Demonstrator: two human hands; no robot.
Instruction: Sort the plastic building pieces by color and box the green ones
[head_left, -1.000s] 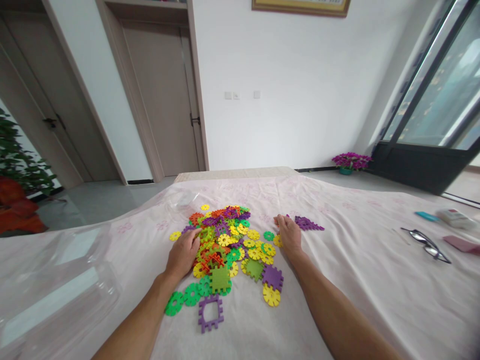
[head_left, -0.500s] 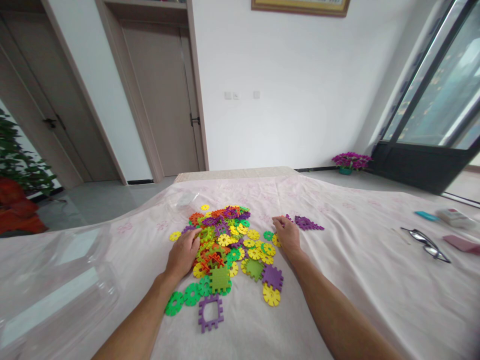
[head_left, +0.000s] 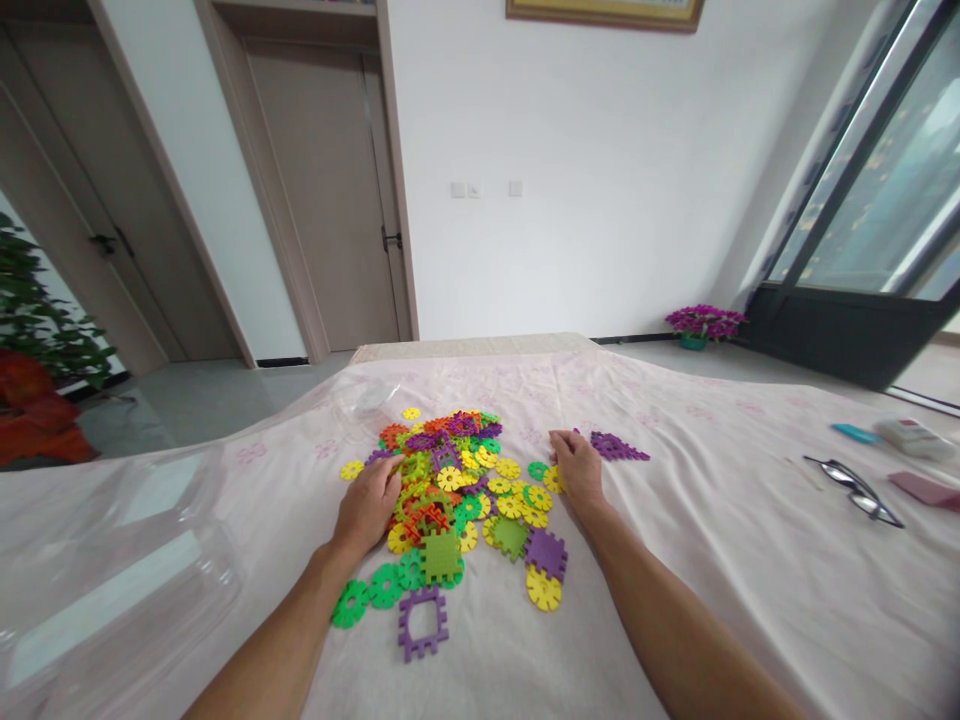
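A heap of interlocking plastic building pieces in yellow, green, orange and purple lies between my hands. My left hand rests against the heap's left side, fingers loosely extended and their tips partly hidden among the pieces. To the right of the heap is my right hand, its fingers curled together low over the cloth; what they hold, if anything, is hidden. Just right of it lies a purple toothed piece. Closer to me are a purple square frame, a green square and a purple square.
A pale flowered cloth covers the surface. Clear plastic containers stand at the left, and another clear container sits behind the heap. Glasses, a pink case and a blue item lie at the right.
Both hands stay nearly in place. The right hand's fingers have shifted very slightly, while the pieces look unmoved; the whole view has drifted a little.
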